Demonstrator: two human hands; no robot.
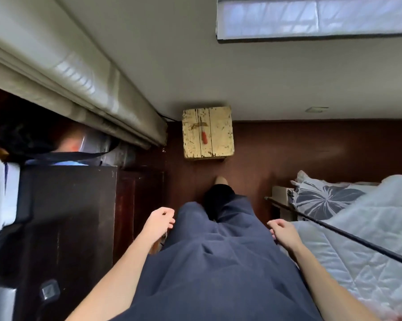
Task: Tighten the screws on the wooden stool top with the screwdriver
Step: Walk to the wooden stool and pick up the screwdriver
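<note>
While both hands — left hand [160,220], right hand [284,232] — hang empty, loosely curled: screwdriver [204,134] well ahead on stool [208,133], lengthwise toward the body, handle nearest, about equally far from each.

Worn, scuffed pale wooden stool top [208,133] — glossy dark floor [288,149], quilted cloth bedspread [367,239]

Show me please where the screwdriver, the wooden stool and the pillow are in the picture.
screwdriver [204,137], head view, on its orange handle.
wooden stool [221,135], head view, on a bare part of its yellowish top, right of the tool.
pillow [323,199], head view, on the dark flower pattern of its cover.
</note>
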